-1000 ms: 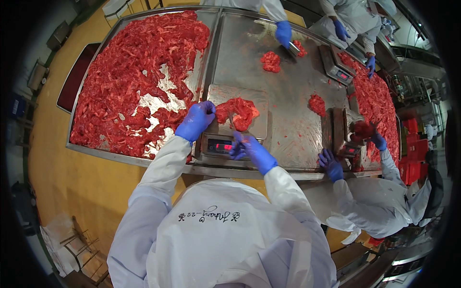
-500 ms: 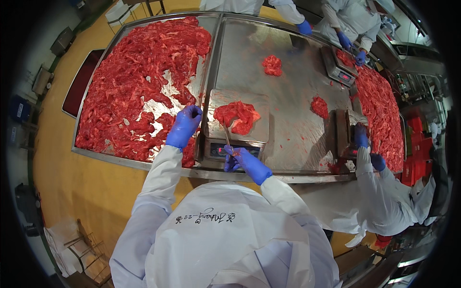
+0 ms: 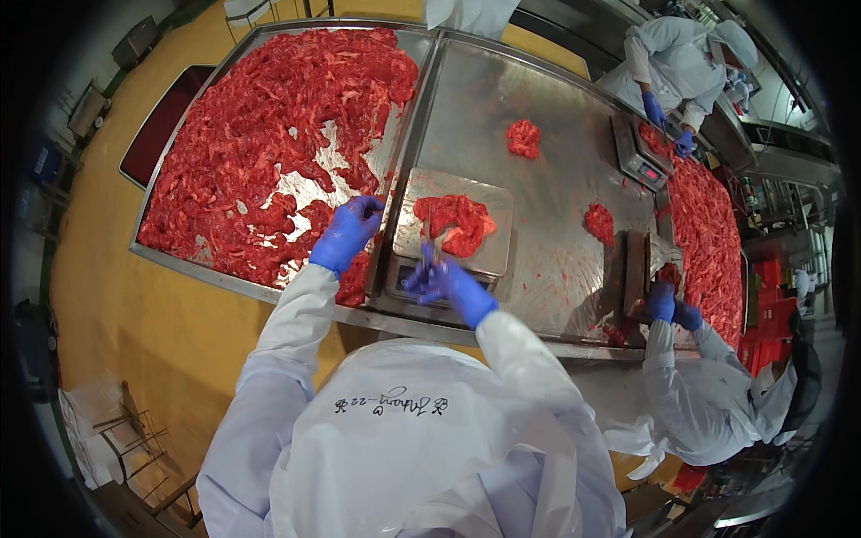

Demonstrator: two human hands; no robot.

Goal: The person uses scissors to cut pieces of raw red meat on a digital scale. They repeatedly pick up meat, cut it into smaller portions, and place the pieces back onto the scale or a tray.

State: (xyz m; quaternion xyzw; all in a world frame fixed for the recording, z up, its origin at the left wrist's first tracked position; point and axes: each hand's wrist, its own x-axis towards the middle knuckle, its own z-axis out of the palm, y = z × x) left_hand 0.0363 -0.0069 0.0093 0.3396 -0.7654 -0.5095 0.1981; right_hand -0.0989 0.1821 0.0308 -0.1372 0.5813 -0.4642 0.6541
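In a blue glove, my right hand point(image 3: 456, 289) is closed around a slim metal tool point(image 3: 429, 226); whether that is tweezers or scissors I cannot tell. The tool's tip reaches the pile of raw red meat point(image 3: 456, 221) on a weighing scale point(image 3: 495, 193). My left hand point(image 3: 344, 237), also gloved in blue, is just left of the scale, above the divider and the edge of the meat. Its fingers are curled together, and what they hold, if anything, is hidden.
A large heap of meat point(image 3: 278, 117) fills the left tray. Small meat portions point(image 3: 523, 139) lie on the steel table point(image 3: 556, 224). At right, co-workers' gloved hands point(image 3: 662, 301) work near other scales point(image 3: 639, 161) and a second heap point(image 3: 708, 224).
My right hand and the tool have moved slightly forward, its fingers more spread. The view has shifted a little. A co-worker's blue glove at the far edge has left the view.
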